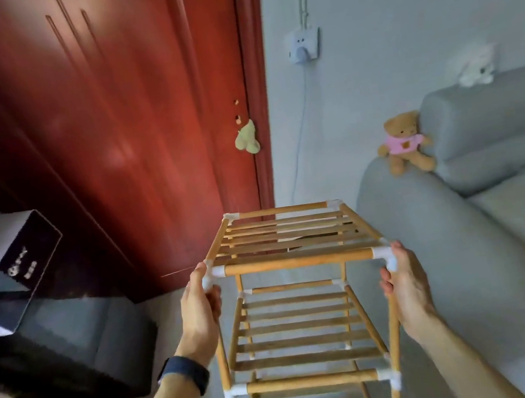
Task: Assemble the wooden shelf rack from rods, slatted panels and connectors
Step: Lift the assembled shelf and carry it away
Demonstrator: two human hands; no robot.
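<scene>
The wooden shelf rack [294,263] stands upright in front of me, with slatted panels stacked in tiers and white connectors at the corners. My left hand [203,307] grips the near left upright rod just under the top white connector [210,277]. My right hand [405,282] grips the near right upright rod below the top right connector [385,254]. A second slatted panel [300,328] sits lower, and a third tier shows at the bottom edge.
A red wooden door [122,118] is behind the rack. A grey sofa [488,230] with a teddy bear [404,143] is on the right. A dark box [16,271] rests on furniture at the left. A wall socket [303,46] is above.
</scene>
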